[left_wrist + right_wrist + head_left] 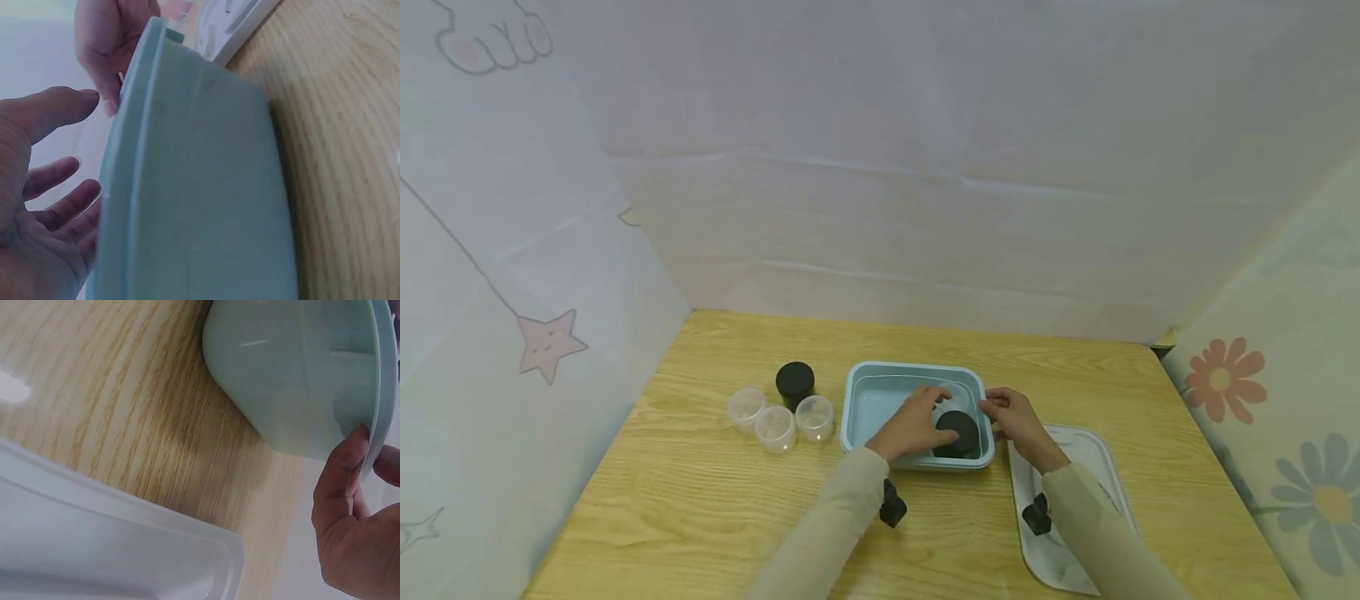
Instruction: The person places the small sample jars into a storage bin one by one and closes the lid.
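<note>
A light blue plastic box [880, 374] stands on the table, holding a jar with a black lid [958, 429] and a clear plastic cup [956, 395] in its right part. My left hand [916, 423] hovers over the box, fingers spread, with the thumb at the black lid and fingertips near the clear cup. In the left wrist view, nothing shows between that hand's [44, 187] thumb and fingers; the box wall hides what lies inside. My right hand [1013, 421] pinches the box's right rim, its thumb and fingers [340, 481] on either side of the edge.
Left of the box stand several clear plastic cups [776, 429] and another black-lidded jar [795, 382]. A white plastic lid or tray [1037, 546] lies on the wooden table [700, 500] under my right forearm. White printed sheets [887, 233] hang around the table.
</note>
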A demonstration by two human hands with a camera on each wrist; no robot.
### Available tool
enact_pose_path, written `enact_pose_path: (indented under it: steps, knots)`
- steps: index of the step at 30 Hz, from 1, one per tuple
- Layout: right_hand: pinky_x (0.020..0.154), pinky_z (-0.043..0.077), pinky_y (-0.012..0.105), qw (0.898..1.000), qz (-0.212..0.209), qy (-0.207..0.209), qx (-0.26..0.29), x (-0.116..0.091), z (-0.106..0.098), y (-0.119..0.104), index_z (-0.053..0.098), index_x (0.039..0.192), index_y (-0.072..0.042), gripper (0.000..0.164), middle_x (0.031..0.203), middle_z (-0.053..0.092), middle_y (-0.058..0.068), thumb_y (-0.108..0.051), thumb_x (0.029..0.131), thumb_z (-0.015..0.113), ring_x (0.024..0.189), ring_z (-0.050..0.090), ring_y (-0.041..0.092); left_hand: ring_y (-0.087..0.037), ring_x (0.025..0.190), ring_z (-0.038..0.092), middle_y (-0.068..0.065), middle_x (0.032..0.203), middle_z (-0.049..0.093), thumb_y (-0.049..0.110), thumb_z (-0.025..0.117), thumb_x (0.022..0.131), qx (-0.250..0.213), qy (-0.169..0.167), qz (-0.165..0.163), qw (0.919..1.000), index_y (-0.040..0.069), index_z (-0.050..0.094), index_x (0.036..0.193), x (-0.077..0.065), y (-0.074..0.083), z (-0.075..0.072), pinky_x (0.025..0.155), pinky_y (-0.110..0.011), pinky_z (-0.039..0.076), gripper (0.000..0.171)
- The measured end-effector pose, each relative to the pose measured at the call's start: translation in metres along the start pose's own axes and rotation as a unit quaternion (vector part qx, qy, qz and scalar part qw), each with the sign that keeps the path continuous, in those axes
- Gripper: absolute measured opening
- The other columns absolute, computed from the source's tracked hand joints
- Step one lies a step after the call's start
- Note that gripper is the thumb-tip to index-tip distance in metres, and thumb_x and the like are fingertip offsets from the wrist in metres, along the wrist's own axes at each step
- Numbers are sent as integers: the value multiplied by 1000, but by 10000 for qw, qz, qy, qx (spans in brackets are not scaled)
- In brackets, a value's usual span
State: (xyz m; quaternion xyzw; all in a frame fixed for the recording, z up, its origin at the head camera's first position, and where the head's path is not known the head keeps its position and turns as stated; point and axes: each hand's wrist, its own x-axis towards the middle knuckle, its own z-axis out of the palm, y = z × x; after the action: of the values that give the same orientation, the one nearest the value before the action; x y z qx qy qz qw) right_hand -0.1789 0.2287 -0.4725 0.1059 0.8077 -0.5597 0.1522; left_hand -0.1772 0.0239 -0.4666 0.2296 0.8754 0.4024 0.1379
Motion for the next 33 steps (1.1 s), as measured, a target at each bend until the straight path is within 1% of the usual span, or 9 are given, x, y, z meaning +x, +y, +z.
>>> enact_pose_path:
  steps: [3,9,15,20,27,29,33]
  knots:
    - [59,52,28,10000,61,29,-37,1,0,0,41,133,9,44,112,57,17,-16,97,52,77,55,11,-25,119,53,-9,132,49,25,71,85,-73,89,25,9999,9,48,134,-2,1,-6,95,-34,48,56]
    - [60,52,28,9998,152,103,-111,2,1,0,41,134,8,45,114,56,18,-17,98,52,78,55,11,-29,117,55,-14,130,51,20,71,85,-224,407,172,9988,4,49,132,-6,0,-18,96,-35,48,54]
    - [60,52,27,9999,73,95,-107,4,1,3,42,133,7,44,112,56,16,-17,98,52,78,55,11,-33,118,53,-17,131,50,19,70,87,-299,523,154,9981,3,48,133,-15,-6,-31,97,-41,46,54]
    - [62,52,27,9999,40,64,-148,2,-1,0,41,134,8,45,116,55,19,-17,98,51,80,55,11,-35,118,52,-19,131,49,17,69,87,-291,667,179,9972,2,47,133,-19,-14,-44,96,-44,46,53]
    - [61,52,28,9998,95,48,-157,2,-1,1,41,134,8,45,117,55,20,-17,98,52,81,54,12,-35,115,51,-20,128,48,16,68,88,-534,830,22,9951,4,47,133,-31,-23,-62,95,-45,46,51]
    - [61,52,27,9998,71,16,-163,2,0,1,41,134,8,45,117,55,20,-17,98,52,80,54,12,-34,114,51,-20,127,48,15,68,87,-567,948,4,9939,3,47,132,-35,-26,-68,94,-45,46,51]
    - [59,52,26,9998,59,13,-167,2,-1,1,40,134,8,45,117,55,21,-17,98,52,78,55,12,-34,110,52,-19,124,51,14,70,86,-458,1208,-55,9916,2,48,131,-44,-32,-79,92,-46,47,52]
